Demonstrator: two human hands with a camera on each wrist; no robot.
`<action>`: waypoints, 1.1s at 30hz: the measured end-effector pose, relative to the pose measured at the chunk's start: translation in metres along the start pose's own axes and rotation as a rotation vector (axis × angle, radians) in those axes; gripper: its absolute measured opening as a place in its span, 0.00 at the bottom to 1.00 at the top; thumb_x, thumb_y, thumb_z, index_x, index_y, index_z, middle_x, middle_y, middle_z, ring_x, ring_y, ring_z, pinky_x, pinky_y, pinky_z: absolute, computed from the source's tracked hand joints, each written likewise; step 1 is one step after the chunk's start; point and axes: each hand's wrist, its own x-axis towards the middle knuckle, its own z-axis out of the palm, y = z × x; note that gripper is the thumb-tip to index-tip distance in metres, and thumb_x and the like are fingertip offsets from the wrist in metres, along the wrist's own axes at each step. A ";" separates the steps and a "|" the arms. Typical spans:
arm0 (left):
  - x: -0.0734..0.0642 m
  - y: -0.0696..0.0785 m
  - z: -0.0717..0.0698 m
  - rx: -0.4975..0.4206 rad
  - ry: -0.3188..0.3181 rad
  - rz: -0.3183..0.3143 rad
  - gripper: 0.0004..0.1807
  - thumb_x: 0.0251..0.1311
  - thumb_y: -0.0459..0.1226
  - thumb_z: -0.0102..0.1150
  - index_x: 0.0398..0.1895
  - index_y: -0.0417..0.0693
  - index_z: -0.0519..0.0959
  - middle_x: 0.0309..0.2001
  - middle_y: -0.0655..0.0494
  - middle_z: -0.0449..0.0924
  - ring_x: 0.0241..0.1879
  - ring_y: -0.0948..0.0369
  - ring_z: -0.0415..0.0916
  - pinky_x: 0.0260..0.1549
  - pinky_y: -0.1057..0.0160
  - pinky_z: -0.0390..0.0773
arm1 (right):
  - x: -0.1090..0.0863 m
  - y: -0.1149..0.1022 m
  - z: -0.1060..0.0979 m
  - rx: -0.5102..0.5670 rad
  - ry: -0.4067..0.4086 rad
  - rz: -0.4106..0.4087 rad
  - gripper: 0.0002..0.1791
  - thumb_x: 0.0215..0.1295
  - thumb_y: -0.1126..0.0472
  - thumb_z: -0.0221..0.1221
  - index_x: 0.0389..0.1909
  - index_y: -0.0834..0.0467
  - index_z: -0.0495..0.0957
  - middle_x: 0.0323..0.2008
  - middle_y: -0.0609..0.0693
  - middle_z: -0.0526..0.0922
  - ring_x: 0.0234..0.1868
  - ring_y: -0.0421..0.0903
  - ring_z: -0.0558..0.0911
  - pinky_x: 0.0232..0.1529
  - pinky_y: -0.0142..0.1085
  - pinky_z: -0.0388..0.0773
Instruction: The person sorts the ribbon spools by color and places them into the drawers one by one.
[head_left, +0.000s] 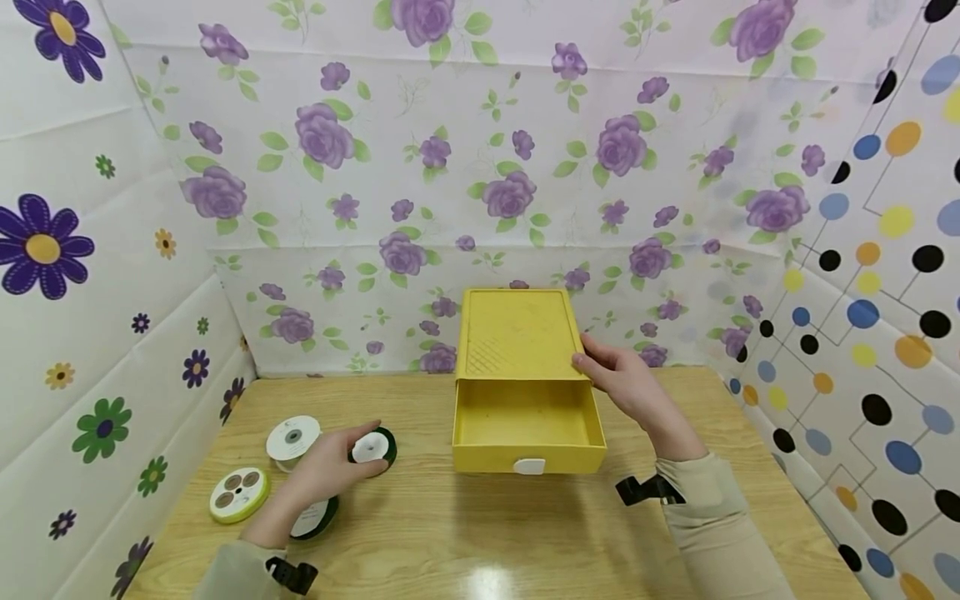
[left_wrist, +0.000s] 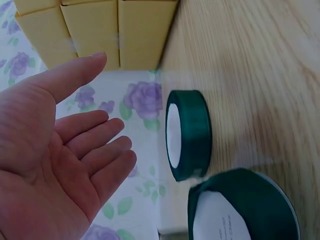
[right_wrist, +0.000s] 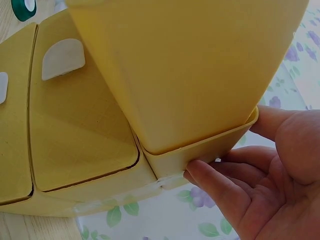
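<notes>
A yellow drawer cabinet (head_left: 517, 333) stands at the back of the table, its top drawer (head_left: 529, 458) pulled out and bare inside. My right hand (head_left: 630, 385) grips the cabinet's upper right edge, thumb and fingers on either side of the corner in the right wrist view. To the left, my left hand (head_left: 330, 465) hovers over a green ribbon spool (head_left: 388, 446) with a white face. In the left wrist view its fingers are loosely extended, apart from that spool. Another green ribbon spool (head_left: 324, 518) lies partly hidden under the left hand.
A white spool (head_left: 292, 437) and a yellow-green rimmed spool (head_left: 238, 493) lie on the table's left side. Below the open drawer are closed drawers (right_wrist: 90, 115) with white handles (right_wrist: 64, 59). Flowered cloth (head_left: 405, 167) hangs behind; dotted cloth (head_left: 885, 333) stands at the right.
</notes>
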 end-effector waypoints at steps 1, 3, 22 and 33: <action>0.000 -0.001 0.000 0.009 0.008 0.002 0.43 0.69 0.46 0.73 0.82 0.42 0.66 0.23 0.52 0.77 0.12 0.60 0.54 0.24 0.61 0.72 | 0.000 0.000 0.000 0.001 0.001 -0.001 0.42 0.81 0.40 0.57 0.85 0.55 0.56 0.82 0.56 0.62 0.75 0.58 0.72 0.70 0.57 0.74; 0.001 -0.003 -0.001 0.046 0.021 0.020 0.45 0.68 0.46 0.74 0.82 0.40 0.65 0.42 0.41 0.87 0.20 0.54 0.75 0.37 0.54 0.82 | 0.000 0.001 0.000 0.004 0.001 -0.001 0.42 0.81 0.40 0.57 0.85 0.55 0.56 0.82 0.56 0.61 0.75 0.58 0.72 0.71 0.57 0.74; 0.014 -0.011 0.000 0.196 -0.024 -0.027 0.54 0.62 0.44 0.79 0.81 0.27 0.58 0.78 0.24 0.58 0.77 0.29 0.56 0.71 0.30 0.65 | -0.001 -0.001 0.001 0.010 0.006 0.015 0.42 0.81 0.40 0.58 0.85 0.55 0.55 0.82 0.57 0.61 0.76 0.59 0.71 0.71 0.57 0.74; 0.029 -0.013 0.003 0.261 -0.044 -0.063 0.53 0.61 0.45 0.80 0.78 0.23 0.61 0.74 0.24 0.66 0.72 0.30 0.66 0.68 0.32 0.70 | 0.000 0.000 0.001 0.009 0.010 0.017 0.42 0.81 0.40 0.57 0.85 0.54 0.56 0.82 0.56 0.61 0.76 0.59 0.71 0.71 0.57 0.74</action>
